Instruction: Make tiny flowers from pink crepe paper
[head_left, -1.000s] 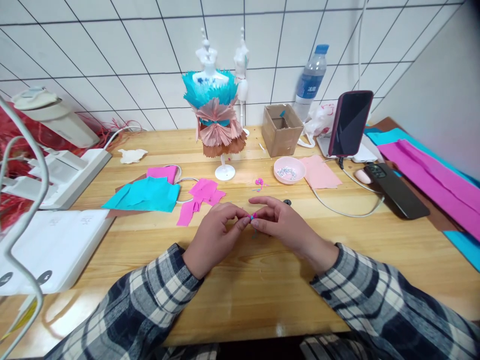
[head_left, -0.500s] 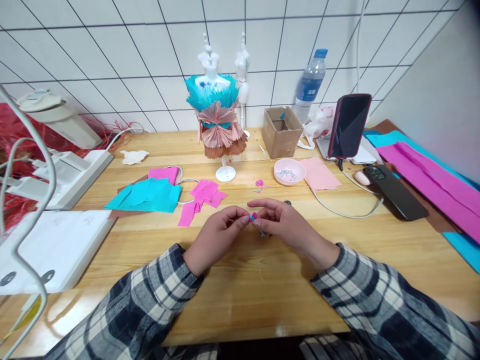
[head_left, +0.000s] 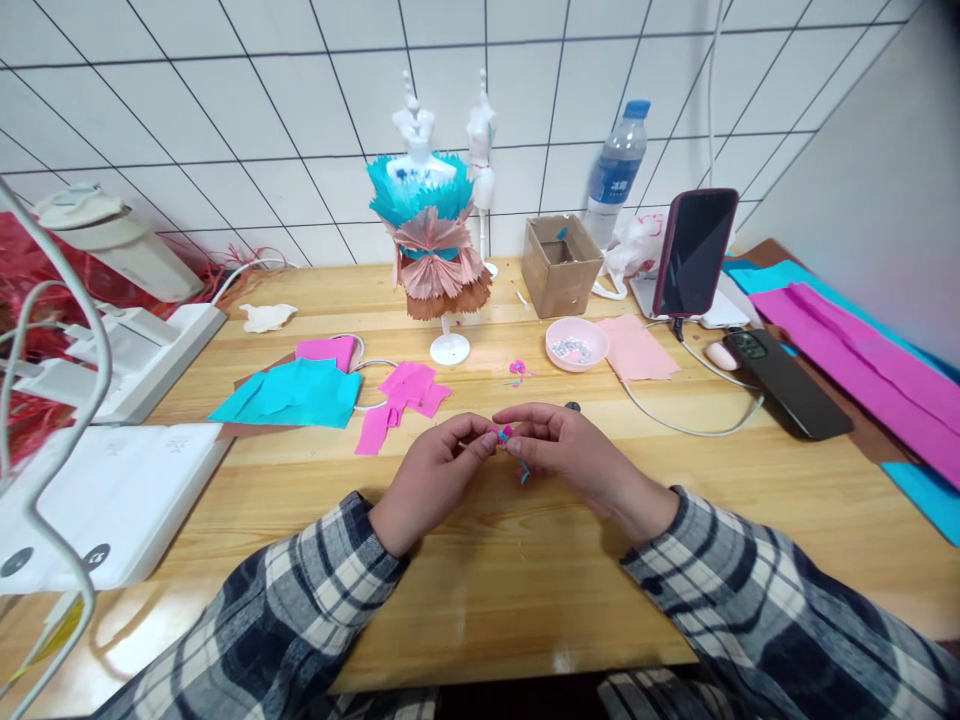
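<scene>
White tiles with dark joints cover the wall [head_left: 247, 110] behind a pale wooden tabletop [head_left: 480, 600]. At the far left, a lidded cup [head_left: 127, 245] stands behind a white power strip [head_left: 169, 345], with a flat white case [head_left: 112, 500] nearer the front edge. Next comes a turquoise sheet [head_left: 289, 392], overlapping brown and magenta ones, then some loose magenta scraps [head_left: 409, 385].

Just in front of these scraps is the left hand [head_left: 431, 480], thumb and forefinger pinched on a small magenta-and-blue piece [head_left: 505, 435]. Farther back, a white dress form [head_left: 415, 128] wears turquoise, pink and brown ruffles, and a second form [head_left: 484, 180] stands close behind it. The small piece sits between the fingertips of both hands, above the tabletop, a blue tail hanging below. From the other side, the right hand [head_left: 574, 450] grips it too, between thumb and fingers.

Beyond the right hand lie a magenta cluster [head_left: 517, 369] and a pink bowl [head_left: 577, 365] of shiny bits; behind the bowl stands a cardboard box [head_left: 551, 285]. Farther right are a bottle [head_left: 619, 170] against the wall, a peach sheet [head_left: 641, 348], an upright phone [head_left: 695, 255], a dark phone [head_left: 802, 390] lying flat, and long coloured sheets [head_left: 847, 360].
</scene>
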